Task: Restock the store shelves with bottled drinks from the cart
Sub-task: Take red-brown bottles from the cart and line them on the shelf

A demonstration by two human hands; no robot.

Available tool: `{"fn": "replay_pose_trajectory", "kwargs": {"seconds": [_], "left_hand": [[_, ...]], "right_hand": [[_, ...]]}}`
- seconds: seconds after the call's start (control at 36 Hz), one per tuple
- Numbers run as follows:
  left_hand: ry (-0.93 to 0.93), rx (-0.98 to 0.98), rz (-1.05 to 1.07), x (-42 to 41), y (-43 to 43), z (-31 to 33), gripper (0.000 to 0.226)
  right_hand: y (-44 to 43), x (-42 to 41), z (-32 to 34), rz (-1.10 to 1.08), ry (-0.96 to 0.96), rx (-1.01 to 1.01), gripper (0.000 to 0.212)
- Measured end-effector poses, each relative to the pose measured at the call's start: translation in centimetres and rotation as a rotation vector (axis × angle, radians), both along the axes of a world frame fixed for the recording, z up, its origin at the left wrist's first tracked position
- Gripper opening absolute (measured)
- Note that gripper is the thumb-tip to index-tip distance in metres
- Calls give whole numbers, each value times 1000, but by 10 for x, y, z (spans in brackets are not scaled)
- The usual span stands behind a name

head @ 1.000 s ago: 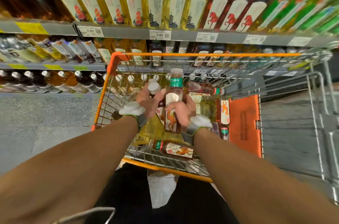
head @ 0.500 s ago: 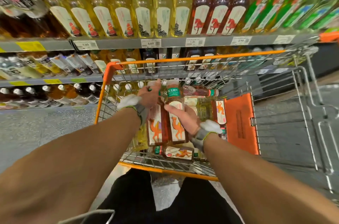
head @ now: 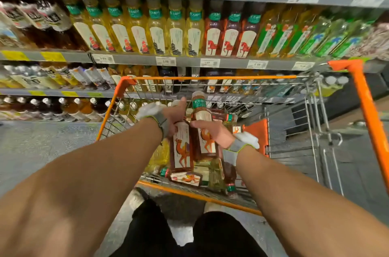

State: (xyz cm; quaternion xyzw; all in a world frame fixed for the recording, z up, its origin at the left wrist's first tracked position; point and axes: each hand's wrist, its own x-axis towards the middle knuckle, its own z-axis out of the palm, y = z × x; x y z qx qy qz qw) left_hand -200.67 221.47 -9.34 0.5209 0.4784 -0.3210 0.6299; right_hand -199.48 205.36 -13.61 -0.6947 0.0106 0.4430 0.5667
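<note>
Above the orange wire cart [head: 206,77] I hold two upright brown tea bottles with camel labels. My left hand [head: 173,114] grips the left bottle [head: 182,151] near its top. My right hand [head: 212,132] wraps round the right bottle [head: 202,113], whose green neck band and cap show above my fingers. Several more bottles [head: 189,177] lie flat in the cart's bottom. The shelf [head: 189,62] behind the cart carries rows of yellow, red-brown and green bottled drinks.
Lower shelves [head: 52,92] on the left hold more bottles down near the grey floor [head: 42,147]. A second cart with an orange handle [head: 362,96] stands at the right. The cart's orange child-seat flap [head: 257,130] sits just right of my hand.
Both bottles have risen a little out of the cart, still side by side. My view has tilted up, so a higher shelf edge with price tags now shows.
</note>
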Motion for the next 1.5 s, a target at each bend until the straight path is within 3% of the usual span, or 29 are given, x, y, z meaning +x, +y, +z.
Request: {"fn": "replay_pose_trajectory", "kwargs": {"seconds": [0.08,0.22,0.33,0.47,0.58,0.64,0.75,0.89,0.97,1.08,1.17,1.22,1.5], "left_hand": [[-38,-176,-38,-5,-11,10,59],[-102,-105,-159,-17,-22,20,15],[-175,-90,-115,-25,-21,16,42],[-200,36,-5,-25,-15,15,67],[-169,39,-31,-15,-6,25,73],[-156,-29,-86,-15,-3,33,69],[-180,-50,-280,-17,8,44,38],[-381,-13,-235,-22,19,47,35],[-499,97,-213,-17,22,57,42],[-687,308,-362,-4,22,82,48],[-815,366,-377,10,20,105,48],[-865,518,-403,22,16,125,51],[-1109,457,-154,73,-33,210,36]], "right_hand": [[-13,-1,4,-4,18,-16,14],[-36,-3,4,23,44,-37,38],[-36,-6,12,-28,-34,-39,35],[-15,-10,20,-177,42,8,30],[-2,-16,28,-233,-11,-79,57],[0,-19,29,-266,-3,-66,57],[8,-22,37,-424,81,35,48],[18,-22,60,-540,40,58,48],[24,-24,77,-647,-54,29,39],[36,-15,92,-793,-207,-10,45],[42,-3,112,-842,-295,30,69],[38,8,133,-835,-406,93,70],[-3,71,218,-786,-753,159,49]]}}
